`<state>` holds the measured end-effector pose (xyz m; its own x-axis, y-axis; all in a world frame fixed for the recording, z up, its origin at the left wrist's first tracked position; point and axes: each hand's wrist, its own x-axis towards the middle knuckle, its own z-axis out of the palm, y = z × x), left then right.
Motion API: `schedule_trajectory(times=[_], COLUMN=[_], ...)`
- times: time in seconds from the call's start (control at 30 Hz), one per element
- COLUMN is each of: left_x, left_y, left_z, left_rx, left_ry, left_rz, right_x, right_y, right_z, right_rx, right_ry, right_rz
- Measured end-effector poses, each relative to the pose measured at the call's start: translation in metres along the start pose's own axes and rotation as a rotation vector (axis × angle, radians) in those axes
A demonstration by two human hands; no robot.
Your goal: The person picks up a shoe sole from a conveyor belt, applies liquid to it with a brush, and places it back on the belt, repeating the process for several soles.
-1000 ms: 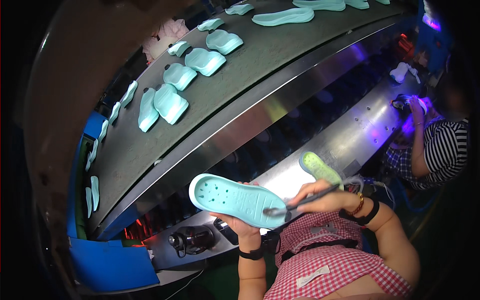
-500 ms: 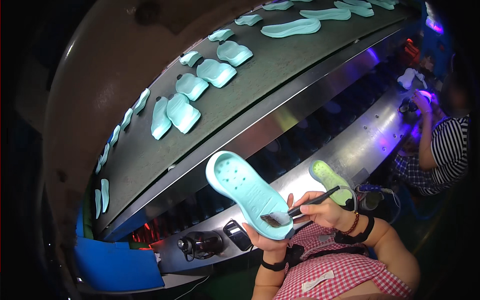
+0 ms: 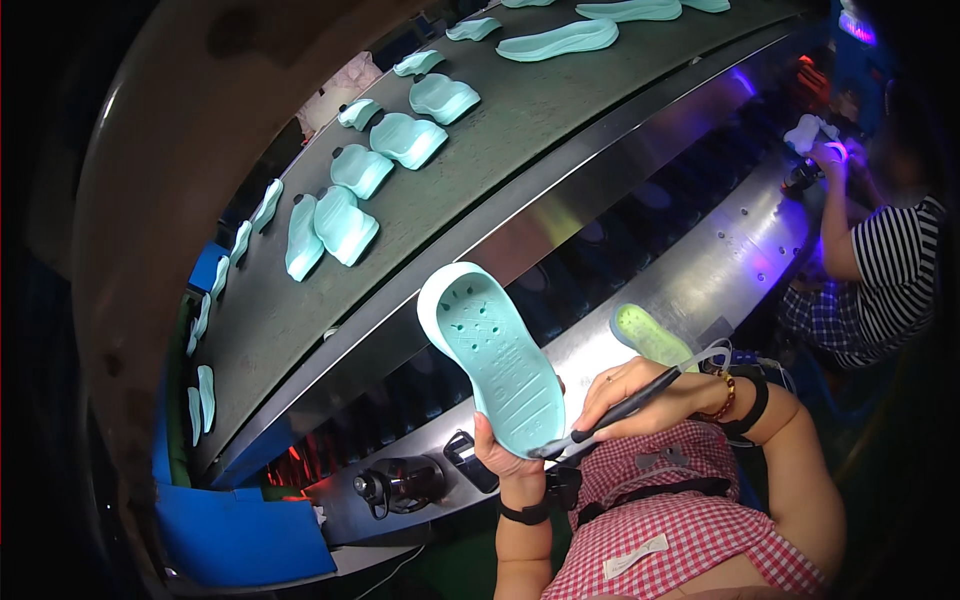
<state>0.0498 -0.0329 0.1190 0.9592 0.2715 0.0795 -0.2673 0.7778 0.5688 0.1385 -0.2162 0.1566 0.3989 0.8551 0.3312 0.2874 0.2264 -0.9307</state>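
— Since a second ago the mint-green sole (image 3: 495,365) has swung from lying flat across the person's front to standing nearly upright, toe end up, and the conveyor belt (image 3: 520,140) has carried its load further along.

— Who holds it?

— One left hand (image 3: 512,450), closed around the heel end from below, fingers wrapped behind it. The sole sits over the steel ledge (image 3: 700,280), just in front of the person's checked apron (image 3: 680,520).

— And the other hand?

— The right hand (image 3: 640,395) is closed on one dark brush (image 3: 620,412), pinched like a pen. Its tip touches the sole's lower edge, beside the left thumb.

— How many pieces lie on the belt?

— I count two pairs of pale green shoe parts (image 3: 345,225) in the middle cluster, so four there, plus two more above them, and three long soles (image 3: 560,40) at the far end. Along the left rim run roughly six thin ones on edge; they are too small to count surely.

— Anything else?

— One yellow-green sole (image 3: 650,335) rests on the ledge just beyond the right hand. One black motor-like device (image 3: 400,485) sits low at the left. One co-worker in a striped shirt (image 3: 900,270) works at the far right, hands near a violet lamp (image 3: 845,150).
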Motion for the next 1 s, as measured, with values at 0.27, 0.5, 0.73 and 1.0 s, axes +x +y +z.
schedule_trajectory(times=[0.27,0.5,0.73,1.0], left_x=[0.005,0.002,0.0,0.001], left_y=[0.014,0.022,0.028,0.035], left_z=[0.008,0.005,0.021,0.009], left_rx=[-0.142,0.219,0.428,0.462], left_ry=[0.043,0.023,0.055,0.026], left_rz=[-0.361,-0.754,-0.872,-0.779], right_x=[-0.014,-0.01,-0.013,-0.015], right_y=[-0.012,-0.027,-0.034,-0.034], right_z=[0.002,-0.032,-0.042,-0.071], right_rx=[-0.092,-0.284,-0.366,-0.549], right_ry=[-0.324,-0.554,-0.597,-0.562], right_rz=[-0.296,-0.071,-0.065,0.057])
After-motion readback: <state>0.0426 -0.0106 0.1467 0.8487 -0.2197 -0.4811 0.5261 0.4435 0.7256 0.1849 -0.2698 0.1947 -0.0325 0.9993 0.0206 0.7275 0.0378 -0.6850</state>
